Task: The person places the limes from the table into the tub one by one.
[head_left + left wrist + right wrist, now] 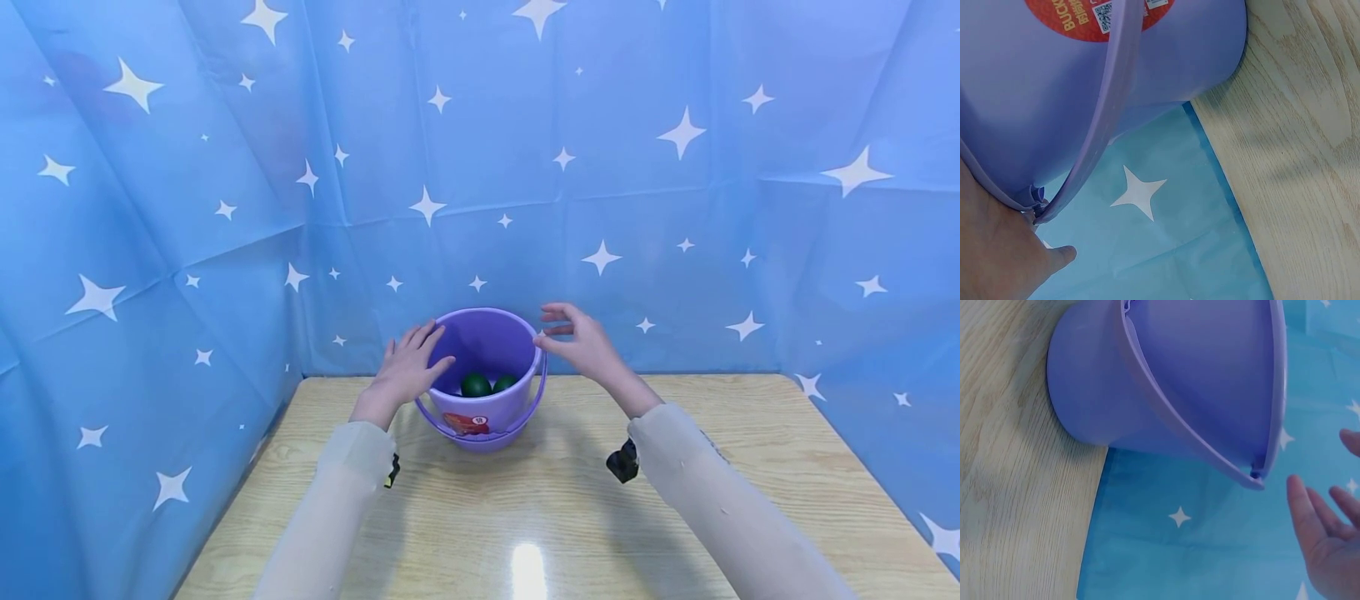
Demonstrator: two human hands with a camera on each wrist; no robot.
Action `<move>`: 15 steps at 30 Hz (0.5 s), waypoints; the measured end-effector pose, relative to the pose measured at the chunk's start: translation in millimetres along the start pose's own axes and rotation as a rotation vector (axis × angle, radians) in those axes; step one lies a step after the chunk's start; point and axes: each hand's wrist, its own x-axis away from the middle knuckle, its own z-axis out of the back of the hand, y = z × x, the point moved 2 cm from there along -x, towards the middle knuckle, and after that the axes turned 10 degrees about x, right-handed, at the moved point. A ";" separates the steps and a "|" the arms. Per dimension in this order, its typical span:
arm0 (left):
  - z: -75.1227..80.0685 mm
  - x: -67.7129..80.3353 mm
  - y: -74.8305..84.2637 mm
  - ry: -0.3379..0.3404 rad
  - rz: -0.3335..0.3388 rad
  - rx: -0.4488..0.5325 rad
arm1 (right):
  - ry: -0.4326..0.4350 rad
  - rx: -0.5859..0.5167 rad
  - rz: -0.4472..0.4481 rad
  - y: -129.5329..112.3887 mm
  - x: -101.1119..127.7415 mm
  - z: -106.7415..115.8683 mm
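Bright overhead light, glare on table [528,567], soft shadows

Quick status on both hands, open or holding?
Left hand: open, fingers resting on the bucket rim.
Right hand: open, beside the rim, holding nothing.

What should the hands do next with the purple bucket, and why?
Probably bring the right hand in until it touches the purple plastic bucket. The left hand already rests on the rim, but the right hand hovers just off the other side with relaxed fingers. Two dark green balls sit inside, so holding both sides would likely keep it steady on the wooden table.
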 end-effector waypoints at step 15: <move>-1.8 -1.8 -1.9 0.004 -0.006 0.007 | 0.009 0.014 -0.018 3.3 0.9 2.2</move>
